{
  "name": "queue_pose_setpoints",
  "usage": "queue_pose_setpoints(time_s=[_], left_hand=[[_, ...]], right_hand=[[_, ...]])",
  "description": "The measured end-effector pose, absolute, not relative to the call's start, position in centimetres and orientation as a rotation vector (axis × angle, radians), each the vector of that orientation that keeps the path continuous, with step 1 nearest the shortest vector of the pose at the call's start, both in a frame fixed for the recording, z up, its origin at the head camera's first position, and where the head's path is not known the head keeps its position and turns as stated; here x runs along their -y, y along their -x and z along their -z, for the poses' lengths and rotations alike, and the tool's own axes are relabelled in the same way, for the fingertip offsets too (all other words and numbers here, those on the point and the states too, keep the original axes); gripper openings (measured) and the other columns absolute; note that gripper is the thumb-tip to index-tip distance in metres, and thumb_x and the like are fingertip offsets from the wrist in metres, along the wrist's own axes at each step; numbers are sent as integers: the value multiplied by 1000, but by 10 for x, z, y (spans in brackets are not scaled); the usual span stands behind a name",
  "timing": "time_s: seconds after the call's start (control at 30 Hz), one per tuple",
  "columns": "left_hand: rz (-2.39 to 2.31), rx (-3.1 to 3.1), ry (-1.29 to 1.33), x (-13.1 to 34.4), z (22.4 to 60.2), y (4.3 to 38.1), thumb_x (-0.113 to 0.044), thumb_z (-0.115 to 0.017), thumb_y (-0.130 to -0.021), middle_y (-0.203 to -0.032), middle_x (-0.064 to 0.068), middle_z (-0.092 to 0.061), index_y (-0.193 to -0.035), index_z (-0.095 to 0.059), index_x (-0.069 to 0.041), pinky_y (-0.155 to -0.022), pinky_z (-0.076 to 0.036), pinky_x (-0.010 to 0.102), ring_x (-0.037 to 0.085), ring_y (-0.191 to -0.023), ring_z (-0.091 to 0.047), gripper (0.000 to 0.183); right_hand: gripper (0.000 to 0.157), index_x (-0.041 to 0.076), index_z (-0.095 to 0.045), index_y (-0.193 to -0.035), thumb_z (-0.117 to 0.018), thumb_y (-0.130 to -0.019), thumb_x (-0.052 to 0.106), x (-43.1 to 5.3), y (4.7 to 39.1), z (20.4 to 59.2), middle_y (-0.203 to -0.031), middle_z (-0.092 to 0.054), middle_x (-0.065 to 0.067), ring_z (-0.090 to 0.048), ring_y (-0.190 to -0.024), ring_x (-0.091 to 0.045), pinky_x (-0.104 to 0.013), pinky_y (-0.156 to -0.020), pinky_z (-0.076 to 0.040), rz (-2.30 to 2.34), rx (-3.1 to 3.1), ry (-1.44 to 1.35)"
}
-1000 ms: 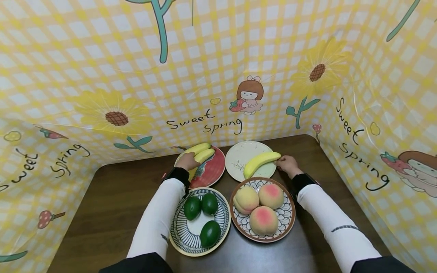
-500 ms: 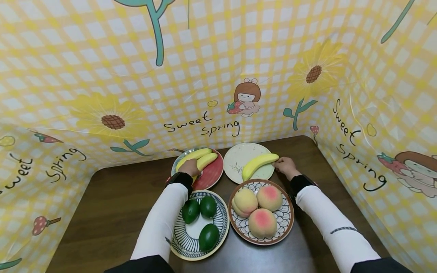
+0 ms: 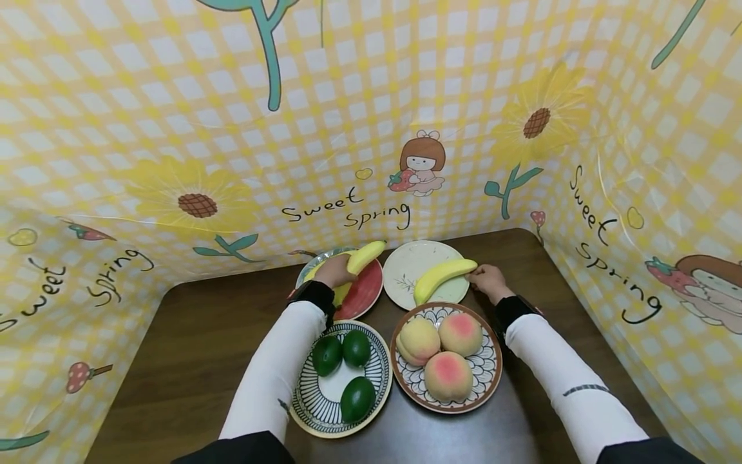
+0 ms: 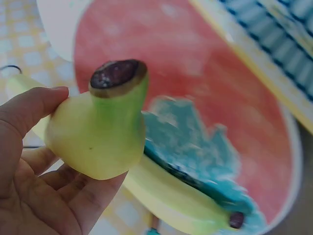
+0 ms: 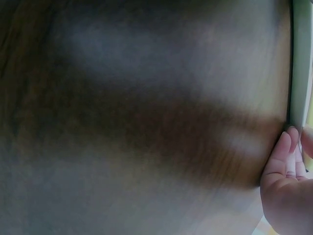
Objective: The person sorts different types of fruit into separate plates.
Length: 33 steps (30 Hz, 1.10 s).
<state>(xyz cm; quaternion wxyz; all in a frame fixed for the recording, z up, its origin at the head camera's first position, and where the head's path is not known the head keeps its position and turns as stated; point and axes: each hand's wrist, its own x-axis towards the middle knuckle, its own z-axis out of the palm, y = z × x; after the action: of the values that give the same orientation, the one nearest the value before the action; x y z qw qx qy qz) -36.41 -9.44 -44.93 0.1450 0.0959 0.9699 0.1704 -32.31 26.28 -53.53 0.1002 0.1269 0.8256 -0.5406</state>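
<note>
My left hand [image 3: 335, 272] grips a yellow banana [image 3: 366, 256], raised above a red plate [image 3: 368, 290] with a blue-green pattern. In the left wrist view the held banana's stem end points at the camera, thumb on one side and fingers on the other. A second banana [image 4: 171, 196] lies on the red plate below, partly covered by the hand in the head view. At the right edge of a pale plate [image 3: 399, 265], my right hand [image 3: 489, 281] pinches the rim. One more banana [image 3: 442, 277] rests on that pale plate, its tip near the right fingers.
Nearer me, a blue-and-white striped plate [image 3: 310, 405] carries green avocado-like fruits [image 3: 357, 399]. Beside it, a brown-rimmed plate [image 3: 493, 374] bears three peaches [image 3: 449, 377]. All stand on a dark wooden table [image 3: 191, 361], with a yellow checked cloth [image 3: 348, 116] behind and at the sides.
My left hand has picked up one banana from the red plate and brought it up and to the right. The right hand stays at the pale plate's rim.
</note>
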Motion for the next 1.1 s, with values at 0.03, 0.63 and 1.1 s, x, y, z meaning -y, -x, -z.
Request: queue_pose_setpoints(time_s=[0.03,0.63,1.1], left_hand=[[-494,-2795,-287,90,447,364,-13,-71,-89,-115,18,-69,-127,-61,2,-91,-49,41,26,-94,-59,43],[-475,-2867,-446,-8,449,366,-19,-71,-96,-129,13,-68,-144,-54,-9,-99,-51,45,30,-115,-65,52],[-429,-2855,-414,-43,477,371,-21,-68,-99,-136,15,-67,-148,-51,-9,-107,-50,42,30,-126,-64,54]], right_hand=[[18,-7,-60,-101,-61,-100,11,-263,323,535,-81,-58,-3,-56,-76,-14,-23,-68,-44,1593,-2443,-375],[22,-8,-61,-107,-62,-99,12,-265,327,539,-82,-59,-3,-58,-77,-14,-22,-69,-46,1577,-2439,-390],[23,-6,-60,-112,-60,-102,15,-260,324,534,-87,-59,-6,-57,-82,-18,-26,-72,-44,1539,-2456,-423]])
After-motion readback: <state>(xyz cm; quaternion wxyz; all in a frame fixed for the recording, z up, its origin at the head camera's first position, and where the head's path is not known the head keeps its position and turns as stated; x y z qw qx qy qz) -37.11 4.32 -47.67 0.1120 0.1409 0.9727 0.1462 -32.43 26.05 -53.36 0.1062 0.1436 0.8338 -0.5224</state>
